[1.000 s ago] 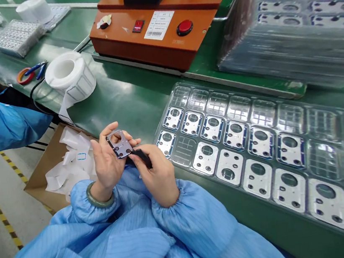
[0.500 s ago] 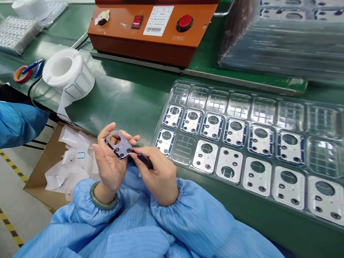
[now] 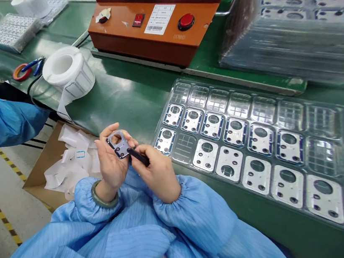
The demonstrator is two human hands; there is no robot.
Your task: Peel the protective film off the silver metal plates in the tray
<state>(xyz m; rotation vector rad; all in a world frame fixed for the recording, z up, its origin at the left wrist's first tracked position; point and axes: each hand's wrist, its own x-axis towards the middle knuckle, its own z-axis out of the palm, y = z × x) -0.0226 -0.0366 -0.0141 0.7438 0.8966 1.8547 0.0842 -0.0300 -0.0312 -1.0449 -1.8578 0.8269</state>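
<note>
Gripping perforated plate (image 3: 124, 148) in left hand (image 3: 112, 168) left of tray (image 3: 184, 148), holding black tool (image 3: 139, 156) at plate's corner in right hand (image 3: 158, 171), seemingly passing midway (counting seven blue-edged plates (image 3: 235, 135) seated), leaving five plain plates (image 3: 258, 178).

Orange machine (image 3: 135, 40) — red tape roll (image 3: 15, 73)

My right grip (image 3: 157, 171) hides part of the black tool (image 3: 139, 157); the metal plate (image 3: 122, 146) covers some of my left grip (image 3: 113, 167). The orange machine (image 3: 135, 45) is cut off above, its label (image 3: 160, 19) illegible.
</note>
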